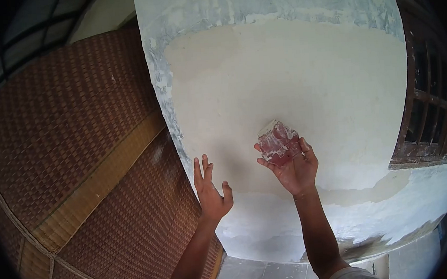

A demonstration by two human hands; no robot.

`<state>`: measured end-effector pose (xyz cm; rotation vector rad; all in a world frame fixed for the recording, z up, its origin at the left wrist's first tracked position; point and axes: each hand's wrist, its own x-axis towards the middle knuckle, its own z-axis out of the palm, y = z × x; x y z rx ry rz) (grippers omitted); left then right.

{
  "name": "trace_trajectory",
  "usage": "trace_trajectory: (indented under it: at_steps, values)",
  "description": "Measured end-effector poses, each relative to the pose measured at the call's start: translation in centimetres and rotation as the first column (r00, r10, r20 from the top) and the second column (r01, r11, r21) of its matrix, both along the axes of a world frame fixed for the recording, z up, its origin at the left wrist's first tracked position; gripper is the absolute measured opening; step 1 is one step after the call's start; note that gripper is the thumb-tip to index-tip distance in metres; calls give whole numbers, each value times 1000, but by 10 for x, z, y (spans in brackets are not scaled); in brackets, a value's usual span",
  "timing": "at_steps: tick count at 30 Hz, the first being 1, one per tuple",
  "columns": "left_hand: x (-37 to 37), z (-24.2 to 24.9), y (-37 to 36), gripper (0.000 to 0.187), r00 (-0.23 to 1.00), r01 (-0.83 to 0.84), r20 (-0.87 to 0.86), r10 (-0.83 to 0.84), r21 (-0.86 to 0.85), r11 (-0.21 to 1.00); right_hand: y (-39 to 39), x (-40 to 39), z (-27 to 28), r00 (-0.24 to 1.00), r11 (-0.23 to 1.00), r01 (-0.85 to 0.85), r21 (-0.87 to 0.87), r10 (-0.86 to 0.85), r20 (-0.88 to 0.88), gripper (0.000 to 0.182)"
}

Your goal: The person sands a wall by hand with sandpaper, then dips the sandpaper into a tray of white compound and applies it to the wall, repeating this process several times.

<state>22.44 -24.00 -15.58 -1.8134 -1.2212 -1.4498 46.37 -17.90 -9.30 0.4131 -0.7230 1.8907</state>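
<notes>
My right hand holds a flat reddish piece smeared with whitish paste, its fingers and thumb around the edges. Behind the piece is a wall with a smooth cream patch, bordered by rougher bluish-white areas. Lower and to the left, my left hand is raised near the wall's left edge, fingers apart and holding nothing. Whether either hand touches the wall is unclear.
A woven brown panel with lighter bands stands along the left. On the right is a wooden barred window. Grey floor tiles show below the wall.
</notes>
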Motion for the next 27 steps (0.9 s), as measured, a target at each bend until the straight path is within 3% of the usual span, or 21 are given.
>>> trace_trajectory:
  at_steps: [2,5,8,10,12,14,15,17,18,19,20,21,22,24,27]
  values:
    - [-14,10,8,70,1000,15,7,-15,-1,1000,6,-18,7,982,981,148,124,-161,100,63]
    - [-25,21,28,67,999,39,18,-38,-4,999,11,-30,22,948,959,261,108,-276,158,61]
    - [-33,29,50,66,997,75,29,-77,54,996,14,-42,40,923,942,306,138,-329,198,46]
    - [-39,33,61,66,995,93,34,-96,91,992,16,-50,47,902,915,340,218,-383,202,46]
    - [-29,40,75,63,997,73,24,-74,24,997,32,-42,52,887,897,360,256,-414,204,46]
    - [-33,47,85,66,997,72,4,-72,15,997,42,-48,59,740,740,483,467,-631,235,51]
    - [-38,51,91,69,997,69,-19,-69,-4,998,44,-52,64,740,737,487,469,-633,227,51]
    - [-48,59,106,68,996,83,-40,-82,24,996,43,-60,78,321,356,607,711,-928,191,61]
    - [-51,63,112,67,994,97,-53,-95,42,994,48,-66,83,310,350,611,710,-931,192,61]
    - [-55,68,119,67,993,111,-50,-109,41,993,55,-72,87,18,7,578,816,-1000,-5,64]
    - [-59,75,127,66,991,109,-82,-105,45,993,61,-78,94,-250,-328,437,838,-939,-237,67]
    - [-65,82,135,66,988,108,-118,-100,55,993,64,-84,106,-380,-466,319,825,-860,-339,67]
    - [-69,86,145,66,986,123,-122,-115,63,990,69,-91,113,-394,-478,314,820,-851,-346,67]
    - [-79,94,168,66,968,171,-207,-138,147,974,79,-105,126,-573,-644,142,752,-673,-468,66]
    - [-91,96,194,67,962,205,-214,-168,165,965,100,-130,139,-662,-700,95,707,-576,-481,65]
